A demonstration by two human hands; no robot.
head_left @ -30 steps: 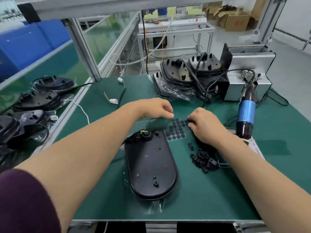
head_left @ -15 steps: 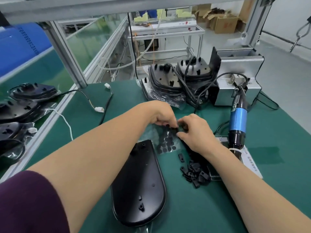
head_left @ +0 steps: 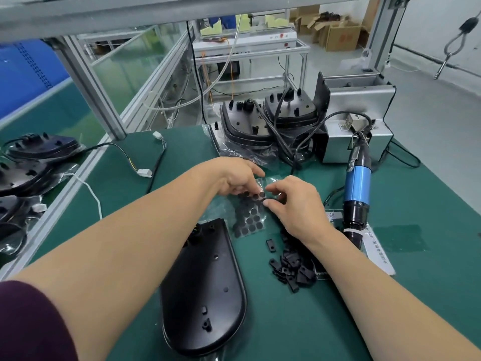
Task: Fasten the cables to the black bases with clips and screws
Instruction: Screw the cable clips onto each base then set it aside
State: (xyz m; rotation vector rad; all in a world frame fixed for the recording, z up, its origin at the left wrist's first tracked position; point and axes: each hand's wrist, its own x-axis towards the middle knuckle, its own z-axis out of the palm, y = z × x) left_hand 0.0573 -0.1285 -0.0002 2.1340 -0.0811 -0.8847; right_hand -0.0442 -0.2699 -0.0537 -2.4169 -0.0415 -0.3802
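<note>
Sheet of clear plastic [head_left: 248, 217] dotted with round black pads, far end lifted off green mat [head_left: 338, 321] and pinched in curled fingers of left hand [head_left: 240, 178]. Right hand [head_left: 294, 204] curled, thumb and forefinger tips at sheet's right edge; actual hold, cannot tell. Black oval plastic base [head_left: 205, 290] flat and ungripped, just near-left of sheet, partly under left forearm. Loose pile of small black plastic clips [head_left: 291, 267] right of base, beneath right wrist. Blue-and-black electric screwdriver [head_left: 356, 188] further right. Open mat near and right of clips; stacked black bases [head_left: 268, 118] crowding far edge.
</note>
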